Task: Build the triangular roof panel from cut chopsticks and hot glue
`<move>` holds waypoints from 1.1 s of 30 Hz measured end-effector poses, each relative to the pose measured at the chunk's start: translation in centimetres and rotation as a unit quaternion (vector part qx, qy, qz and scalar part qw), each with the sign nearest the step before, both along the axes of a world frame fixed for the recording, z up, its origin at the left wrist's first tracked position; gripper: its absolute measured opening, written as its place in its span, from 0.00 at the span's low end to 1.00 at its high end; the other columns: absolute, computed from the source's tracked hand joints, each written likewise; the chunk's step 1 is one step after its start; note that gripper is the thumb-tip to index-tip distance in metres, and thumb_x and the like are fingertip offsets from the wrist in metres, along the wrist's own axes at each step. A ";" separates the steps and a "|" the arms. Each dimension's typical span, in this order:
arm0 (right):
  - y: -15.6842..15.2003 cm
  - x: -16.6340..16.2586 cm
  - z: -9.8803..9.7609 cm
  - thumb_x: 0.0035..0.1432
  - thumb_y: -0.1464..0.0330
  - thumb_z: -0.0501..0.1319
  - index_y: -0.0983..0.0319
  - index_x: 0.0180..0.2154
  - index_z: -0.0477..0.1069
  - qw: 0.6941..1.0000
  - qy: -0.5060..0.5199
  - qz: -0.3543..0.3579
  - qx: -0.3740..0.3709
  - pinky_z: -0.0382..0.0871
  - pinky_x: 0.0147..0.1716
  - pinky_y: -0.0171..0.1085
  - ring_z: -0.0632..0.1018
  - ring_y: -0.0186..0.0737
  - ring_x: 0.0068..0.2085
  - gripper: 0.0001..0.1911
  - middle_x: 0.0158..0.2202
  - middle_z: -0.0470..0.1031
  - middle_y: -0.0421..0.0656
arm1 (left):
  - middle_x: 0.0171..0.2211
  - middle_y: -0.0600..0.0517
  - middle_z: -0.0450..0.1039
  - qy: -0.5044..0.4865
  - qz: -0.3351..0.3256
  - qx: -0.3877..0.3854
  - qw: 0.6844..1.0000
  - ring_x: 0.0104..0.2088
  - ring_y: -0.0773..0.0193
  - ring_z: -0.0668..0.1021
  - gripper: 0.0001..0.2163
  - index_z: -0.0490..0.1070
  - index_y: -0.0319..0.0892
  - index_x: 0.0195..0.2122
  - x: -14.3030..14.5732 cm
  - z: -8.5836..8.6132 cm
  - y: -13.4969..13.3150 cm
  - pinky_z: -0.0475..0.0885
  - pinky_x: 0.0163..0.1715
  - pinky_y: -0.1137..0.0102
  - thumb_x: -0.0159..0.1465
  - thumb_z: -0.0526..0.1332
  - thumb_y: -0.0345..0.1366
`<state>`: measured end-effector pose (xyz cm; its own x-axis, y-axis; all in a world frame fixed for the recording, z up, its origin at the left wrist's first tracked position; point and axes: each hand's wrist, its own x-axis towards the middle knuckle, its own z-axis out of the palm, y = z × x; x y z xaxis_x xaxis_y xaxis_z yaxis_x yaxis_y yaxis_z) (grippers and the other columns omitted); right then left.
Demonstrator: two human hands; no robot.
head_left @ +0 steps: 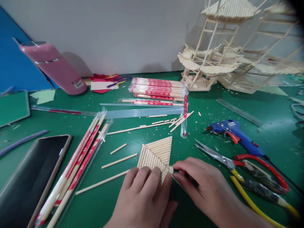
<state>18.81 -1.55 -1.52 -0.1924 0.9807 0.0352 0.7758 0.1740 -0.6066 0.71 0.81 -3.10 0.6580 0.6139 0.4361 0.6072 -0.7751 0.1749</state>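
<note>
A flat triangular panel of glued wooden sticks lies on the green mat. My left hand rests on the panel's near edge, fingers curled and pressing down on it. My right hand is beside it on the right, fingers pinched against the panel's lower right corner, apparently on a short stick piece. Loose cut sticks lie just left of the panel.
Scissors and a blue glue gun lie to the right. Wrapped chopsticks and a phone sit at left, a chopstick pack and pink bottle behind. Stick-built tower models stand at back right.
</note>
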 end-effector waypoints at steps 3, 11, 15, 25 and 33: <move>0.1 0.0 0.0 0.60 0.69 0.51 0.57 0.38 0.67 1.000 0.001 0.002 -0.006 0.64 0.31 0.36 0.71 0.36 0.32 0.07 0.31 0.70 0.40 | 0.33 0.50 0.69 -0.008 -0.007 0.000 1.000 0.32 0.59 0.69 0.13 0.69 0.44 0.40 0.1 0.0 0.1 0.61 0.32 0.63 0.58 0.52 0.42; -0.2 0.0 0.0 0.60 0.69 0.51 0.57 0.39 0.67 1.000 0.001 0.002 -0.014 0.65 0.32 0.37 0.71 0.36 0.33 0.08 0.32 0.70 0.40 | 0.34 0.50 0.70 0.016 -0.003 -0.033 0.999 0.33 0.59 0.69 0.13 0.70 0.44 0.39 0.1 0.6 -0.1 0.61 0.32 0.62 0.60 0.49 0.40; -0.2 -0.1 0.1 0.60 0.70 0.51 0.58 0.40 0.67 1.000 -0.003 0.002 -0.002 0.65 0.32 0.36 0.71 0.36 0.33 0.09 0.32 0.70 0.40 | 0.37 0.49 0.71 0.051 0.003 -0.065 0.997 0.35 0.57 0.69 0.12 0.69 0.44 0.40 0.1 1.0 -0.3 0.62 0.34 0.61 0.60 0.50 0.38; -0.3 -0.3 0.4 0.56 0.72 0.53 0.58 0.41 0.64 0.999 0.009 -0.015 0.029 0.65 0.30 0.34 0.71 0.34 0.31 0.09 0.30 0.70 0.38 | 0.38 0.48 0.73 -0.079 -0.017 -0.031 0.996 0.35 0.58 0.71 0.11 0.70 0.41 0.39 -0.4 0.0 0.1 0.65 0.33 0.62 0.60 0.51 0.36; -0.4 -0.5 0.3 0.55 0.70 0.56 0.57 0.39 0.64 0.999 -0.009 -0.019 0.025 0.64 0.28 0.33 0.71 0.34 0.30 0.08 0.31 0.70 0.37 | 0.37 0.48 0.72 -0.060 -0.015 -0.029 0.998 0.34 0.58 0.70 0.12 0.69 0.43 0.41 -0.2 0.2 0.1 0.65 0.31 0.62 0.59 0.52 0.37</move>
